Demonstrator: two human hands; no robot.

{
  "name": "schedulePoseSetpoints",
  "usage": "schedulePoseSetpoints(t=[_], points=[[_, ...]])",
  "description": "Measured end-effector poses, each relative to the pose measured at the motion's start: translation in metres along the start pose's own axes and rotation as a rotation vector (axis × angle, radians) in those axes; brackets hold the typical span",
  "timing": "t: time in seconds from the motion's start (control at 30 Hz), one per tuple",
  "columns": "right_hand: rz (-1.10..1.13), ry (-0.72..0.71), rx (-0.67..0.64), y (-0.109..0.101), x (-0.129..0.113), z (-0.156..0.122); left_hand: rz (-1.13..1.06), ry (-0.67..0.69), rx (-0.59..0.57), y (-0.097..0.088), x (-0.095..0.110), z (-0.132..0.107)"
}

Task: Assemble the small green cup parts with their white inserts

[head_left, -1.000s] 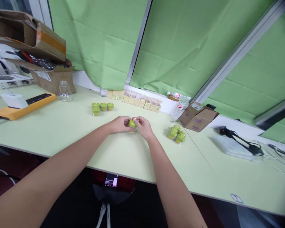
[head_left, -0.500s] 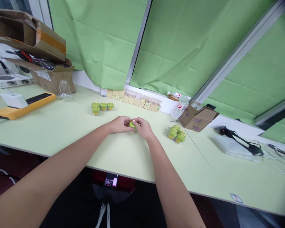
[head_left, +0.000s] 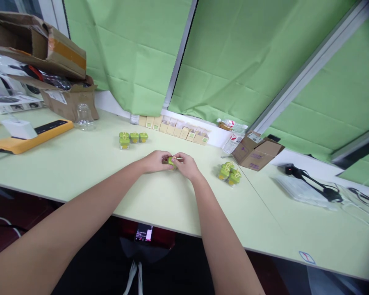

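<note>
Over the middle of the table, a small clear container with a green lid (head_left: 171,163) sits between my two hands. My left hand (head_left: 155,161) is closed around its left side. From the right, my right hand (head_left: 186,164) has its fingers closed at the lid, by the pale cord loop; the fingers cover part of the container. Several matching green-lidded containers (head_left: 124,142) stand in a group at the left, beyond my left hand. Another cluster of the same containers (head_left: 228,173), with yellow cord loops on top, is on the right.
Small cardboard boxes (head_left: 172,128) line the table's back edge. Plastic bottles (head_left: 233,141) and a cardboard box (head_left: 256,151) stand back right. A yellow power strip (head_left: 39,136), a clear jar (head_left: 85,119) and stacked cartons (head_left: 69,100) occupy the left. A black cabled device (head_left: 313,184) lies far right.
The right hand's fingers have shifted slightly at the lid. Both hands stay at the container, and the groups on the table stand as before.
</note>
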State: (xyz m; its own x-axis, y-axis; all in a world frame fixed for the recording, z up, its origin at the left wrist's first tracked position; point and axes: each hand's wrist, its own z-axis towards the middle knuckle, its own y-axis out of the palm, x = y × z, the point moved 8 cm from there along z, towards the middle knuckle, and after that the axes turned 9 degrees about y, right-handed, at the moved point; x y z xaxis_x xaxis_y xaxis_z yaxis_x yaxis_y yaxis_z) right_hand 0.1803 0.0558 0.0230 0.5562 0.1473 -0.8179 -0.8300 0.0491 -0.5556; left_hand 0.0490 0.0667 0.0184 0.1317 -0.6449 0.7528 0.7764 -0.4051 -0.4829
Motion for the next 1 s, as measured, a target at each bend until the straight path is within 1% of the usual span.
schedulePoseSetpoints(t=[0.1, 0.2, 0.3, 0.4, 0.57, 0.67, 0.83, 1.0], points=[[-0.086, -0.007, 0.063, -0.007, -0.001, 0.000, 0.073, -0.019, 0.058, -0.006, -0.006, 0.001], [-0.264, 0.020, 0.181, -0.023, 0.004, 0.001, 0.132, -0.069, 0.099, -0.011, -0.015, 0.000], [-0.484, 0.132, 0.313, -0.048, 0.014, 0.001, 0.166, -0.092, 0.092, -0.011, -0.020, -0.001], [-0.627, 0.273, 0.417, -0.076, 0.029, -0.001, 0.174, -0.108, 0.083, -0.011, -0.020, -0.002], [-0.645, 0.448, 0.536, -0.118, 0.059, -0.008, 0.165, -0.108, 0.074, -0.012, -0.017, -0.002], [-0.632, 0.503, 0.597, -0.137, 0.073, -0.012, 0.190, -0.103, 0.068, -0.012, -0.017, -0.002], [-0.645, 0.527, 0.615, -0.152, 0.079, -0.017, 0.209, -0.091, 0.056, -0.012, -0.019, -0.002], [-0.660, 0.551, 0.588, -0.163, 0.081, -0.021, 0.193, -0.092, 0.050, -0.011, -0.018, -0.002]])
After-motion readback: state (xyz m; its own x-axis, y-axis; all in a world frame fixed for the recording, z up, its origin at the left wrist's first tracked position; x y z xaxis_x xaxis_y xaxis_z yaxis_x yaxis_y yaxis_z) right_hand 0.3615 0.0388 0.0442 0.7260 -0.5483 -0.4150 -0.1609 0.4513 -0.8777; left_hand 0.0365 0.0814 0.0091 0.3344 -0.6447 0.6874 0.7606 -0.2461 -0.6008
